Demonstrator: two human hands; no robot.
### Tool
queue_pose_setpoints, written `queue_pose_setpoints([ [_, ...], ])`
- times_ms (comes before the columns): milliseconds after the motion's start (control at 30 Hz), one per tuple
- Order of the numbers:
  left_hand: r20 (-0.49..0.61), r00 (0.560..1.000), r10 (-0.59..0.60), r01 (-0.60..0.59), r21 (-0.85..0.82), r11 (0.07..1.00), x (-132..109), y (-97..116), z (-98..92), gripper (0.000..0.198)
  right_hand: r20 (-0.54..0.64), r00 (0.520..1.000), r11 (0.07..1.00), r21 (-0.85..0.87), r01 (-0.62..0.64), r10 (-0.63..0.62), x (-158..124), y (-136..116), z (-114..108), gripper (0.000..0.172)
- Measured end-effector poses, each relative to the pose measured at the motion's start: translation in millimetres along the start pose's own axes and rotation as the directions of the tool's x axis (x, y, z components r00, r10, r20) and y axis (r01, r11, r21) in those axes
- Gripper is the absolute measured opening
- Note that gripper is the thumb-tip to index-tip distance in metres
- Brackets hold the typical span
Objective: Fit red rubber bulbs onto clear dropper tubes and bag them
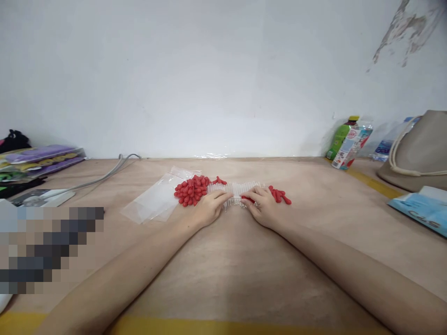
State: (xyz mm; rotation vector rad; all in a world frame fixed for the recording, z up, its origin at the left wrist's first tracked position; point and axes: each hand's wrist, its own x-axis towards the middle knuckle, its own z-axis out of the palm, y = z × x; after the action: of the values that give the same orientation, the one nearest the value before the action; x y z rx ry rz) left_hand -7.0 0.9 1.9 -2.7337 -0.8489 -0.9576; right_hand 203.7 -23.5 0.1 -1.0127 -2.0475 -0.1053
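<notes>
A heap of small red rubber caps point(192, 190) lies on the tan table point(223, 270), with a few more red caps point(279, 194) to the right. Between the two lies a row of clear thin tubes point(234, 188). My left hand point(208, 208) rests at the near edge of the tubes, fingers curled and pinching one clear tube. My right hand point(262, 207) is closed in a pinch on one red cap point(247, 199), held right at the tip of that tube. The two hands nearly touch.
An empty clear plastic bag point(153, 201) lies left of the heap. A grey cable point(104, 177) and stacked packets point(42, 158) sit far left. At the right stand a green bottle point(340, 138), a beige bag point(421, 151) and a blue packet point(424, 209).
</notes>
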Motion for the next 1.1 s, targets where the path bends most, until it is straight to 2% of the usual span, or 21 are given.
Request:
queue_pose_setpoints([
  [133,-0.010,1.000,0.011,-0.011,0.002,1.000,0.1,0.6,-1.5,0.037,0.039,0.999,0.998,0.062,0.028,-0.031,-0.4,2.7,1.5,0.014],
  [267,-0.020,1.000,0.006,-0.006,-0.008,1.000,-0.5,0.9,-1.3,0.040,0.063,0.997,0.998,0.049,0.030,-0.033,-0.4,3.3,1.6,0.013],
  [467,0.017,1.000,0.014,-0.014,-0.024,1.000,-0.9,-1.2,-0.4,0.041,0.076,0.996,0.994,0.106,0.034,-0.042,0.1,-1.5,-4.7,0.015],
  [667,0.017,0.999,0.044,-0.043,-0.044,0.998,-1.1,-3.8,2.0,0.044,0.023,0.996,0.978,0.193,0.076,-0.082,-1.6,1.1,-1.3,0.018],
  [867,0.021,0.998,0.067,-0.066,-0.046,0.997,-1.2,-3.7,3.0,0.054,-0.021,0.994,0.975,0.191,0.110,-0.108,-3.8,2.5,1.4,0.021],
  [1000,0.035,0.994,0.107,-0.107,-0.002,0.994,-1.1,-3.1,2.2,0.055,-0.021,0.991,0.978,0.162,0.133,-0.131,-5.1,2.7,1.5,0.022],
  [1100,0.031,0.991,0.130,-0.132,0.070,0.989,-0.6,-1.3,0.1,0.049,-0.008,0.990,0.978,0.154,0.140,-0.140,-5.4,2.3,0.8,0.023],
])
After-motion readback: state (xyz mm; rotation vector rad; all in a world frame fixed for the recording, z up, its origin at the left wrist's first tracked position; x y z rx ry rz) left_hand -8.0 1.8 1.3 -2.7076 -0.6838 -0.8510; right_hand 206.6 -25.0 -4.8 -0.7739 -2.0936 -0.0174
